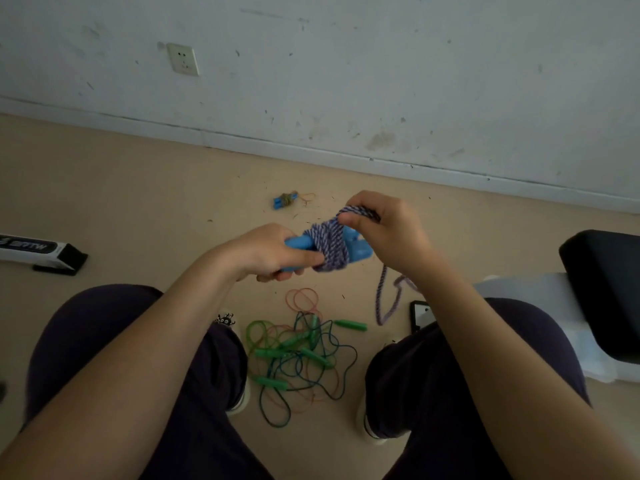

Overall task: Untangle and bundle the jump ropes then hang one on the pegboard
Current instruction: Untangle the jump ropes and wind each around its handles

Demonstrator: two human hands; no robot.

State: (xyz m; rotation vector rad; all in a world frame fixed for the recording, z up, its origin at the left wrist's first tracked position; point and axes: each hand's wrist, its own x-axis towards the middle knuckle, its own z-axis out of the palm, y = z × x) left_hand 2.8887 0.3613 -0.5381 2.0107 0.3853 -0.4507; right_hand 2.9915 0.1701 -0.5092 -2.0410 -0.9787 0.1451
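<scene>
Two hands meet above our knees in the head view: our left hand (266, 252) grips the blue handles (298, 244), and our right hand (384, 226) pinches the purple braided rope (329, 242) coiled around them, its loose tail hanging to the beige floor (138, 188). On that floor between our feet lies a tangle of green-handled ropes (301, 355); a small bundled rope (285, 199) rests near the scuffed white wall (346, 64).

Bare room: scuffed white wall (381, 64), socket (183, 59), beige floor (121, 188).
</scene>
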